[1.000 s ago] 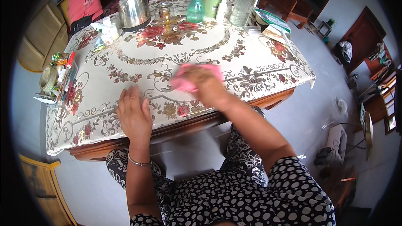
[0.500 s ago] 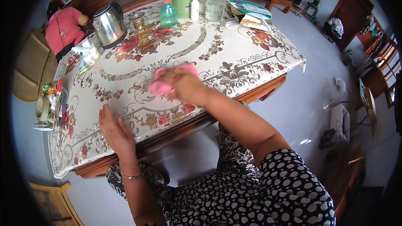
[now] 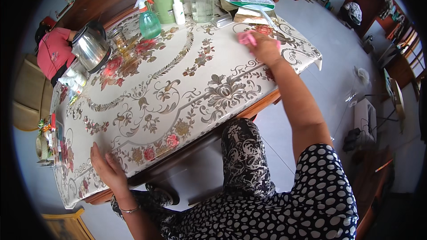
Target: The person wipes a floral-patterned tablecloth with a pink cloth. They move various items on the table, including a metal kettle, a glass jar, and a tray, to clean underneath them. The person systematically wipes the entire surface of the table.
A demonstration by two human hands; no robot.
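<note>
A pink cloth (image 3: pixel 247 38) lies under my right hand (image 3: pixel 266 50), whose fingers close over it and press it on the tablecloth near the table's far right part. The white tablecloth (image 3: pixel 169 106) carries red flowers and grey-brown scrolls. At the near left edge, my left hand (image 3: pixel 108 169) rests flat on the tablecloth with its fingers stretched out and nothing in it. Just beyond the pink cloth are a green-and-white hand fan (image 3: pixel 247 1) and a cream-coloured block-like item (image 3: pixel 249 16) beneath it.
Along the far side stand a glass jar (image 3: pixel 118 40), a green spray bottle (image 3: pixel 149 23), a green thermos (image 3: pixel 166 0), a white bottle (image 3: pixel 178 10) and a lidded water pitcher (image 3: pixel 202 0). A steel kettle (image 3: pixel 90 48) is at the left. Beyond it a person in pink (image 3: pixel 54 51) bends over.
My right hand has swept the pink cloth from the table's near middle to the far right, beside the fan. My left hand stays flat at the near edge. The view has shifted.
</note>
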